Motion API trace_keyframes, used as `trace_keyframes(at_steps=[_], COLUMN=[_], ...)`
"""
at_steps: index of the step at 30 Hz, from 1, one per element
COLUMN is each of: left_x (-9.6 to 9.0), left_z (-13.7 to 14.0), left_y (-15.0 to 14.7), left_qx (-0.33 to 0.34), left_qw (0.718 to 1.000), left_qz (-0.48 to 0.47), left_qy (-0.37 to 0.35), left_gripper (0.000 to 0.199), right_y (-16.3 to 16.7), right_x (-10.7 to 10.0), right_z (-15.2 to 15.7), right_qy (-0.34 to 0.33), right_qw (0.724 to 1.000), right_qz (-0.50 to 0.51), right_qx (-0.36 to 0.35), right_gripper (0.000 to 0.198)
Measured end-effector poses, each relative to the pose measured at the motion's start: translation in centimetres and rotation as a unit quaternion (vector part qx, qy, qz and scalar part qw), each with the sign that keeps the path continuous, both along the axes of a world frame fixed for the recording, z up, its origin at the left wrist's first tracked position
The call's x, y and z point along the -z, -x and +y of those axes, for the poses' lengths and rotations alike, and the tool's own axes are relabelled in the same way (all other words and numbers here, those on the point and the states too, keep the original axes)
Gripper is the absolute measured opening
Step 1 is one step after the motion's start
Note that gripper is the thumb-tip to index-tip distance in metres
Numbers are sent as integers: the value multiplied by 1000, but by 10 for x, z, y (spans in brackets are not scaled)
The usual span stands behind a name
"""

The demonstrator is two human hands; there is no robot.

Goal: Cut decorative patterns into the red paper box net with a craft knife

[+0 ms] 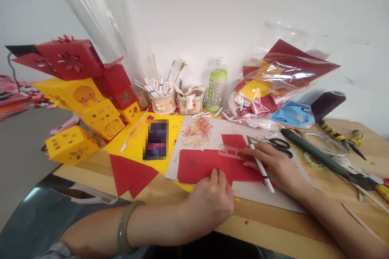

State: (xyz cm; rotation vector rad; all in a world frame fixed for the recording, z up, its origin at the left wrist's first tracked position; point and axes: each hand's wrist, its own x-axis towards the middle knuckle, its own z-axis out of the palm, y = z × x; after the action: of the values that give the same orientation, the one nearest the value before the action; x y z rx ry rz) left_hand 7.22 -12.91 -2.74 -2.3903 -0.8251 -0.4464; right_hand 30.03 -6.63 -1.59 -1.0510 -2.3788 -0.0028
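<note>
A cut piece of red card (194,166) lies flat on a pale board (209,127) in front of me. My left hand (214,200) is closed at the card's near edge, fingertips pressed together on it. Between the fingers of my right hand (279,168) is a slim white pen (265,176), slanting with its dark tip pointing away from me. Those same right fingertips also touch a clear plastic ruler (229,151) that lies across the card's upper part. A faint drawn pattern shows at the card's left end.
Scissors (281,145), a green-handled tool (313,153) and tape rolls (325,143) lie to the right. Left are a phone (155,139), yellow paper (173,127) and stacked yellow and red paper boxes (88,101). A bottle (217,87), pen baskets (163,103) and a plastic bag (273,83) stand behind.
</note>
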Motion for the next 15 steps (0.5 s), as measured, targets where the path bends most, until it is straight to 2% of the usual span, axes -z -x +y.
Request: trace_keyframes(at_steps=[6,9,15], left_x=[2,5,1], left_z=[-12,-11,-2], left_y=[5,2,0], left_qx=[-22,-34,-46], left_qw=[1000,999,997], left_qz=[7,-3,22], left_qy=[8,8,56], left_gripper=[31,34,35], right_y=[7,20,41], right_x=[-6,-13,-16], right_z=[-1,-1,14], right_qy=[23,45,84], right_qw=[1000,998,994], right_qz=[1,-13,-24], right_qx=[-9,-32,-69], right_gripper=[24,24,28])
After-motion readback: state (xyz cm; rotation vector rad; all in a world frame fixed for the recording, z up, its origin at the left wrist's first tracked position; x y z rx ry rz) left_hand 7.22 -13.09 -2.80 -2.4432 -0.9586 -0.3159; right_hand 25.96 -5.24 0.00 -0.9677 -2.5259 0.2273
